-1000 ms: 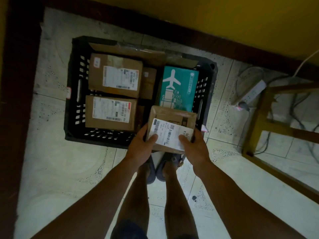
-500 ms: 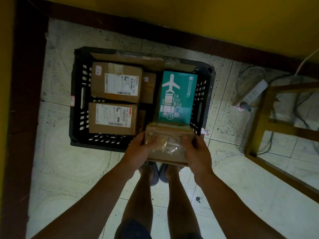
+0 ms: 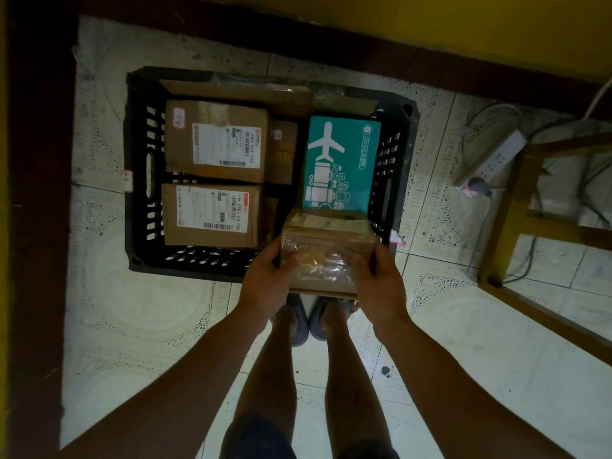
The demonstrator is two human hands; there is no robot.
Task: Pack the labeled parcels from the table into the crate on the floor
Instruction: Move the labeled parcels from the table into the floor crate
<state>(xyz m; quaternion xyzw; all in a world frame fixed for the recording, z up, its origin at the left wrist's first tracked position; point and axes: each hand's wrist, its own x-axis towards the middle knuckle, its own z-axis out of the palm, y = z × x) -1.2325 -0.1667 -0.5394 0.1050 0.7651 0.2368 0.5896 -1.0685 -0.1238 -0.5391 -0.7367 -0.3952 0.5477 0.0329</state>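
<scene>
Both hands (image 3: 268, 279) (image 3: 377, 283) grip the taped parcel (image 3: 326, 256); lower it level into the crate's (image 3: 135, 193) free near-right corner.

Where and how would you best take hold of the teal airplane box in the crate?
Probably from above, gripping the two long sides of the teal box: its printed face lies up, and the held parcel covers its near end.

Black crate (image 3: 135, 154), slotted walls. Brown cardboard for far parcel (image 3: 216, 140) and near parcel (image 3: 210, 214), each with a white label, black barcode, red corner mark. Teal box (image 3: 341, 164) with white plane and luggage print. Brown held parcel (image 3: 326, 250) under glossy clear film. Pale floor tiles (image 3: 132, 326) speckled dark. Yellow wall (image 3: 430, 34), dark red-brown skirting (image 3: 36, 193).
</scene>
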